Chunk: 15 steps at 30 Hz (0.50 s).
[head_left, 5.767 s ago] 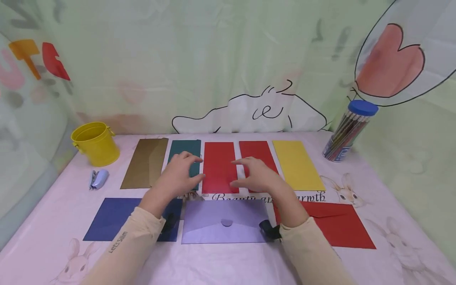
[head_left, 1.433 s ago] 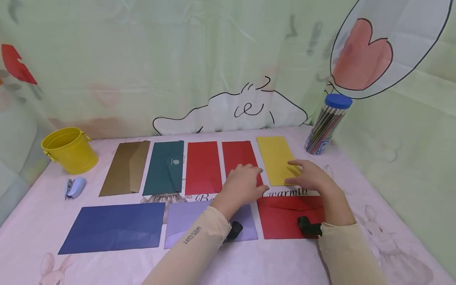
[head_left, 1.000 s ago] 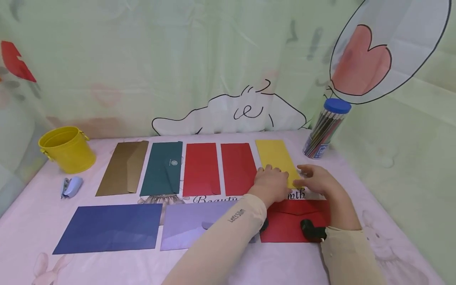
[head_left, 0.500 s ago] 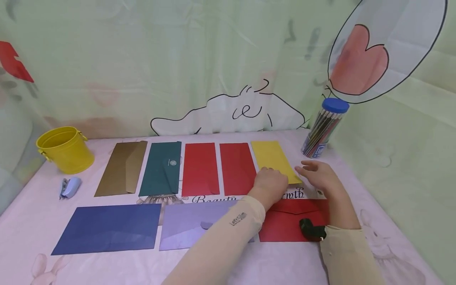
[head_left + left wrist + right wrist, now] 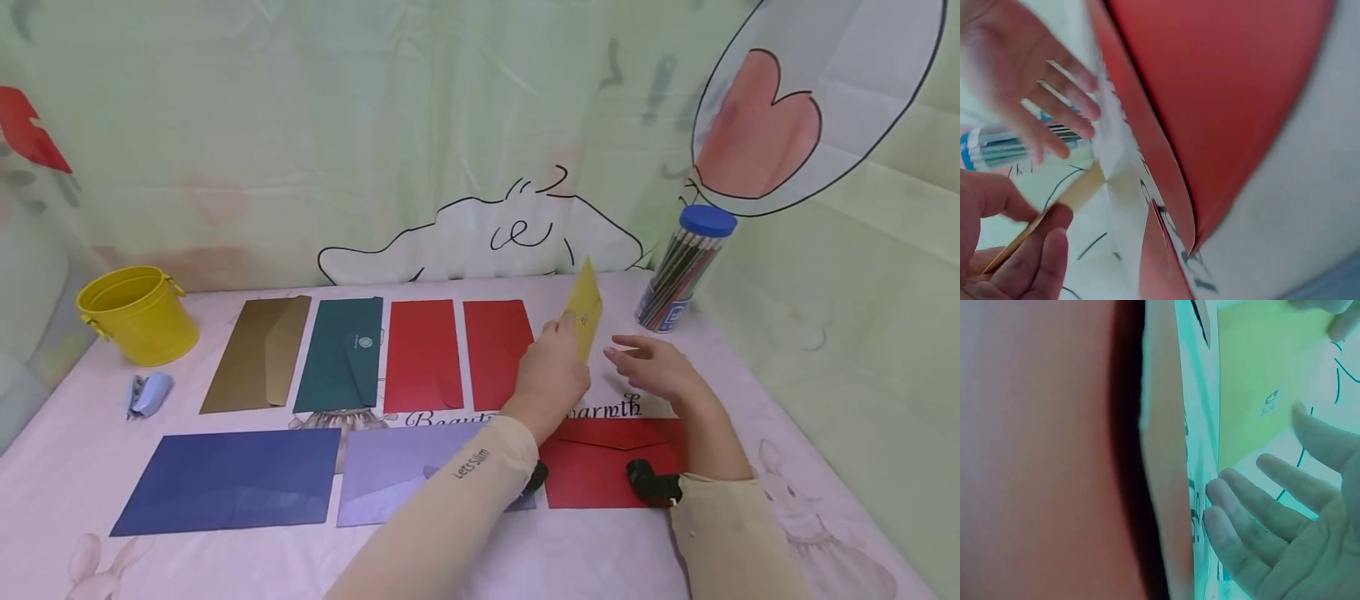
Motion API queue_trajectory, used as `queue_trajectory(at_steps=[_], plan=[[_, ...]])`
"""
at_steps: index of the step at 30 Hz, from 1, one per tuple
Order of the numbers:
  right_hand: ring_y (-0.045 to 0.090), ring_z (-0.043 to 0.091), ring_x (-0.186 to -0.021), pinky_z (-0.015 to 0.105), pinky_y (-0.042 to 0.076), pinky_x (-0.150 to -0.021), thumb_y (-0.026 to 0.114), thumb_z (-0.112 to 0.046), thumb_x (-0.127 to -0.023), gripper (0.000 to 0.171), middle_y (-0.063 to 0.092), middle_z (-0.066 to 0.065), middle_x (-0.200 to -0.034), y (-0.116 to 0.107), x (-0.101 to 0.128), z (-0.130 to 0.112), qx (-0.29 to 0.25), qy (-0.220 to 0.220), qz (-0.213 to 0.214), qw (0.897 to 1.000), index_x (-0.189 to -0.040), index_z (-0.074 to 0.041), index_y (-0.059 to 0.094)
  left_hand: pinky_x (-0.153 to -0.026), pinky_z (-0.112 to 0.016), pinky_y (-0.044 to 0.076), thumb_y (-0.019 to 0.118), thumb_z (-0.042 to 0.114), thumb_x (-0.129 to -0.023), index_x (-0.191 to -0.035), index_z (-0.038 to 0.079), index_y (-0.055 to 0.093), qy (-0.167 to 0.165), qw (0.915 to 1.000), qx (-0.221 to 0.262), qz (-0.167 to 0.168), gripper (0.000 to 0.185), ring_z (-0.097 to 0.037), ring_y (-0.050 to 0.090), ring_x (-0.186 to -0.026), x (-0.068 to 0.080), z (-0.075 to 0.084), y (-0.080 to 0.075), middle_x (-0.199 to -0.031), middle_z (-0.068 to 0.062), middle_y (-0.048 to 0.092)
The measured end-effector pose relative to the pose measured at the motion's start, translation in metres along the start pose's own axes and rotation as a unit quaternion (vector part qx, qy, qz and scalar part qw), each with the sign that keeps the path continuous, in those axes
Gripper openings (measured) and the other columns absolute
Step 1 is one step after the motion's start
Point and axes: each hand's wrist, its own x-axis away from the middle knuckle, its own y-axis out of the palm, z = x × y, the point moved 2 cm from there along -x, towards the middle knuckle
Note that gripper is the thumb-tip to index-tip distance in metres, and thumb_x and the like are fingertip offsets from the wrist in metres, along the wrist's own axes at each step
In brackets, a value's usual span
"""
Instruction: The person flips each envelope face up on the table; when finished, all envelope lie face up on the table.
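Note:
My left hand (image 5: 553,367) pinches a yellow envelope (image 5: 587,312) by its edge and holds it tilted upright above the back right of the table. In the left wrist view, the thumb and fingers (image 5: 1050,250) grip the envelope's thin edge. My right hand (image 5: 656,367) hovers just right of it, fingers spread and apart from the envelope. The right wrist view shows the envelope's broad face (image 5: 1254,381) with a small printed mark, near the right fingers. Below the hands lies a red envelope (image 5: 615,467), flap side up. Left of the yellow one lies another red envelope (image 5: 498,350).
Gold (image 5: 258,354), green (image 5: 337,358) and red (image 5: 423,358) envelopes lie in the back row. Blue (image 5: 228,479) and purple (image 5: 390,467) ones lie in front. A yellow bucket (image 5: 138,321) and lilac stapler (image 5: 150,394) stand left; a blue-lidded pencil jar (image 5: 682,271) stands back right.
My left hand has moved from the left to the yellow envelope, taken hold of it and lifted it off the table. My right hand has moved right, beside it.

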Motion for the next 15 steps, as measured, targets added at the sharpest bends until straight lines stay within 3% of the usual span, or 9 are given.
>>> queue_trajectory(at_steps=[3, 6, 10, 15], plan=[[0.047, 0.046, -0.131, 0.064, 0.039, -0.102, 0.060, -0.052, -0.097, 0.080, 0.042, 0.028, -0.149, 0.003, -0.001, -0.001, 0.034, -0.009, -0.005, 0.999, -0.158, -0.006, 0.031, -0.062, -0.024, 0.054, 0.075, 0.009, -0.087, -0.148, 0.011, 0.045, -0.042, 0.9917, 0.119, -0.025, 0.068, -0.013, 0.065, -0.083, 0.002, -0.008, -0.001, -0.116, -0.006, 0.065], [0.040, 0.050, -0.134, 0.066, 0.040, -0.101, 0.066, -0.051, -0.094, 0.084, 0.041, 0.029, -0.150, 0.005, 0.000, -0.003, 0.051, -0.017, -0.009, 0.999, -0.157, -0.005, 0.033, -0.060, -0.021, 0.051, 0.075, 0.009, -0.087, -0.150, 0.011, 0.045, -0.064, 0.9800, 0.182, -0.047, 0.070, -0.010, 0.062, -0.079, 0.004, -0.015, -0.001, -0.109, -0.005, 0.067], [0.039, 0.050, -0.134, 0.062, 0.041, -0.101, 0.072, -0.045, -0.092, 0.084, 0.041, 0.031, -0.149, 0.007, 0.000, -0.004, 0.064, -0.018, -0.018, 0.998, -0.154, -0.001, 0.037, -0.060, -0.024, 0.049, 0.071, 0.018, -0.090, -0.150, 0.014, 0.046, -0.087, 0.9760, 0.182, -0.083, 0.065, -0.011, 0.059, -0.073, 0.008, -0.020, 0.001, -0.100, -0.001, 0.065], [0.039, 0.051, -0.133, 0.063, 0.041, -0.101, 0.077, -0.038, -0.089, 0.082, 0.044, 0.033, -0.144, 0.010, -0.001, 0.000, 0.092, -0.007, -0.024, 0.995, -0.151, 0.000, 0.041, -0.063, -0.029, 0.048, 0.069, 0.024, -0.093, -0.150, 0.017, 0.045, -0.102, 0.9791, 0.126, -0.123, 0.062, -0.013, 0.058, -0.070, 0.011, -0.022, 0.007, -0.099, 0.000, 0.065]])
